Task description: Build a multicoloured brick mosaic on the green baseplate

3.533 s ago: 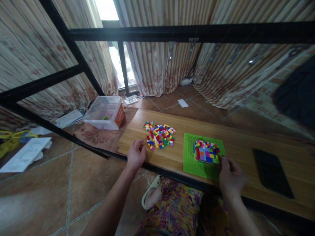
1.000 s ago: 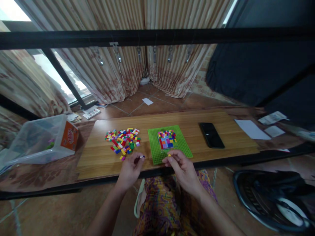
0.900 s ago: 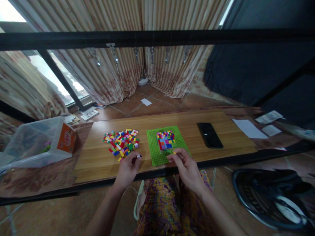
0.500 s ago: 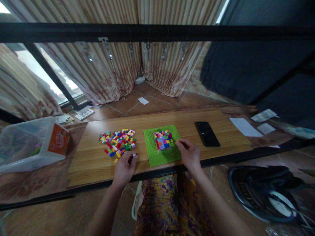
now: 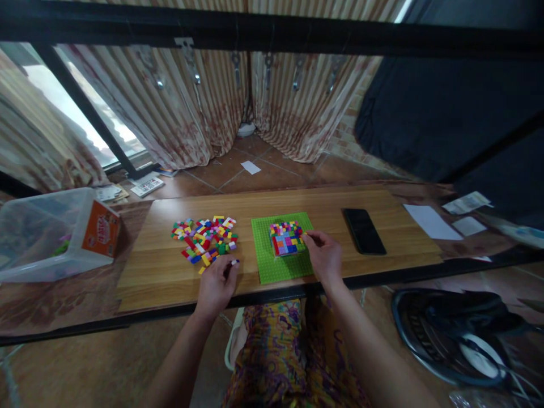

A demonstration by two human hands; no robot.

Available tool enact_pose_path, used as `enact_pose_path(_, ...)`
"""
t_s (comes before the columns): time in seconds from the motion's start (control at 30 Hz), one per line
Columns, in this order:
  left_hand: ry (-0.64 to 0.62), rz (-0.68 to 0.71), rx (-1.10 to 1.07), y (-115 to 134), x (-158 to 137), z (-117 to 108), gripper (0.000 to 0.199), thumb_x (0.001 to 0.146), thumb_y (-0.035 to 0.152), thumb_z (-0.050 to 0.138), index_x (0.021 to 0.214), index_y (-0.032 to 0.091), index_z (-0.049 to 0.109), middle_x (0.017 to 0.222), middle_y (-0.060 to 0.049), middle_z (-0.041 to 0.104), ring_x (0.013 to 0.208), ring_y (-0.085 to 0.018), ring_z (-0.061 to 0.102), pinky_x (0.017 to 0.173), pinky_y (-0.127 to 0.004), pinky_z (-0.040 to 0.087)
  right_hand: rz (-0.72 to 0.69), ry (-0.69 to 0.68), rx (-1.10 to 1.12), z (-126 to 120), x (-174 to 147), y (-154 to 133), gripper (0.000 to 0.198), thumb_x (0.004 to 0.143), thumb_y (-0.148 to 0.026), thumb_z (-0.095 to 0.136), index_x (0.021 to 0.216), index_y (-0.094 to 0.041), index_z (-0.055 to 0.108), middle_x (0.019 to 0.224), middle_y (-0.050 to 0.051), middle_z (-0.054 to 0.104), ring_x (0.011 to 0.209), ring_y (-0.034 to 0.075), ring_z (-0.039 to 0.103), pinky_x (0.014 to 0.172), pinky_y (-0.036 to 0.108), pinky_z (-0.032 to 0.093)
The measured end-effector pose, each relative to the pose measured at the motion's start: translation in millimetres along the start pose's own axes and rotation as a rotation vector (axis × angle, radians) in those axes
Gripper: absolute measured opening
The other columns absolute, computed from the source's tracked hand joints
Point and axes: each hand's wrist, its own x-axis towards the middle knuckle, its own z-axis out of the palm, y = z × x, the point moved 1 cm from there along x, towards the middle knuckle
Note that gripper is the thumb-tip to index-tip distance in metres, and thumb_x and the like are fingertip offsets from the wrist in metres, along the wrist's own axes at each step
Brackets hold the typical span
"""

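Observation:
A block of many-coloured toy bricks (image 5: pixel 287 238) stands on a green baseplate (image 5: pixel 267 272) in the middle of the table. At the right side of this block is my right hand (image 5: pixel 325 258), its thumb and forefinger pinched around a small yellowish brick (image 5: pixel 305 234). My left hand (image 5: pixel 216 282) is closed near the front edge of a pile of loose bricks (image 5: pixel 204 235). Between its thumb and forefinger sits a small brick (image 5: pixel 235 262), whitish with a dark part.
A black phone (image 5: pixel 364 231) lies on the wooden table (image 5: pixel 161 289) to the right, with white paper (image 5: pixel 431 221) beyond it. To the left stands a clear plastic bin (image 5: pixel 42 238) with an orange label. A dark metal bar (image 5: pixel 272 28) crosses above.
My right hand has moved slightly up and closer to the brick block, bringing the small brick to its right edge. The left hand keeps its pinch. The whole view has shifted a little.

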Motion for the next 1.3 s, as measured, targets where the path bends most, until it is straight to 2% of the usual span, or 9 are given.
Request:
enact_pose_path(0.27, -0.001, 0.005, 0.005, -0.4, -1.9, 1.4, 0.017, 0.092, 0.032, 0.05, 0.092, 0.019, 0.062, 0.085, -0.004, 0.07, 0.078, -0.018, 0.067, 0.073, -0.029, 0.052, -0.028, 0.033, -0.052, 5.4, -2.1, -4.5, 0.028, 0.075, -0.043, 0.069, 0.08, -0.016, 0.074, 0.075, 0.008, 0.075, 0.069, 0.021, 0.068, 0.069, 0.034, 0.053)
enact_pose_path(1.0, -0.008, -0.007, 0.038, -1.1, -1.4, 2.8, 0.018, 0.093, 0.034, 0.049, 0.094, 0.02, 0.06, 0.086, -0.004, 0.069, 0.08, -0.018, 0.067, 0.076, -0.03, 0.053, -0.236, 0.065, -0.268, 8.3, -3.9, -5.7, 0.023, 0.081, -0.036, 0.063, 0.077, -0.016, 0.074, 0.075, 0.009, 0.074, 0.067, 0.021, 0.068, 0.066, 0.033, 0.051)
enact_pose_path(1.13, -0.008, -0.008, 0.026, -0.7, -1.0, 2.4, 0.017, 0.092, 0.034, 0.049, 0.093, 0.021, 0.06, 0.084, -0.004, 0.069, 0.078, -0.018, 0.066, 0.075, -0.03, 0.053, -0.281, 0.095, -0.323, 11.6, -6.6, -4.3, 0.024, 0.084, -0.034, 0.059, 0.078, -0.016, 0.073, 0.076, 0.009, 0.073, 0.07, 0.021, 0.067, 0.069, 0.033, 0.05)
enact_pose_path(1.3, 0.005, -0.004, 0.023, -0.4, -0.8, 1.5, 0.017, 0.092, 0.034, 0.05, 0.092, 0.021, 0.061, 0.083, -0.004, 0.069, 0.077, -0.018, 0.066, 0.072, -0.03, 0.052, -0.259, 0.1, -0.301, 12.4, -7.7, -3.4, 0.025, 0.085, -0.038, 0.058, 0.079, -0.019, 0.073, 0.078, 0.008, 0.074, 0.074, 0.021, 0.067, 0.073, 0.034, 0.051)
